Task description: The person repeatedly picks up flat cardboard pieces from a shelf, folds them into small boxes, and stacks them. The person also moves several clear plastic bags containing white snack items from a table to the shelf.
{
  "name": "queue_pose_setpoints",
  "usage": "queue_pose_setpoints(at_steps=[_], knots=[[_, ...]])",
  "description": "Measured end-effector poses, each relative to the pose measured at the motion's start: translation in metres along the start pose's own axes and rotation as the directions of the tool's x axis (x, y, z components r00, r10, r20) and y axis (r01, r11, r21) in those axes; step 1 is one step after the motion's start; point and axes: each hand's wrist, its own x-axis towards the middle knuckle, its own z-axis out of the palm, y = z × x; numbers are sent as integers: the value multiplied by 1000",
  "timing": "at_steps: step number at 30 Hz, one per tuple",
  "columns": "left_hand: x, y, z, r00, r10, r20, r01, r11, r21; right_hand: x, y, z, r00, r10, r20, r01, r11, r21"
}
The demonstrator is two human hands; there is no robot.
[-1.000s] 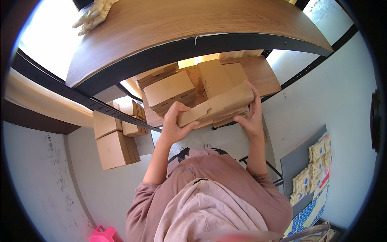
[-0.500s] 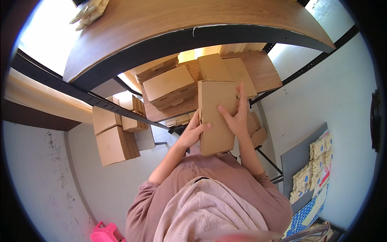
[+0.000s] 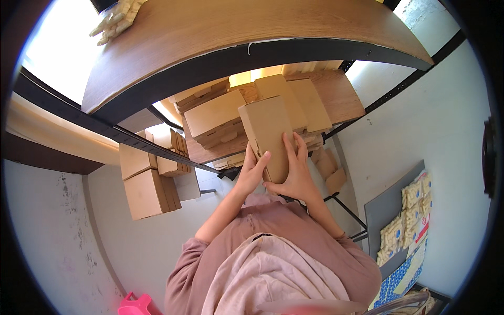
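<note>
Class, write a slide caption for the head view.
Left hand and right hand hold a cardboard box near shelved cardboard stacks.

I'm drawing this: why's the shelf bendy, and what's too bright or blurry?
In the head view, fisheye distortion bows the upper wooden shelf; the white patch upper left glares; the bottom pinkish strip is blurred; the held cardboard box looks sharp.
</note>
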Motion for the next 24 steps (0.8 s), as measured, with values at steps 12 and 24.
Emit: queue_pose_setpoints(at_steps=[12, 24], knots=[[-3, -4, -31, 977, 38, 210, -90, 966, 243, 23, 2, 3, 996, -88, 34, 65, 899, 433], [1, -14, -29, 944, 95, 316, -200, 926, 319, 28, 5, 13, 992, 106, 67, -124, 730, 672]])
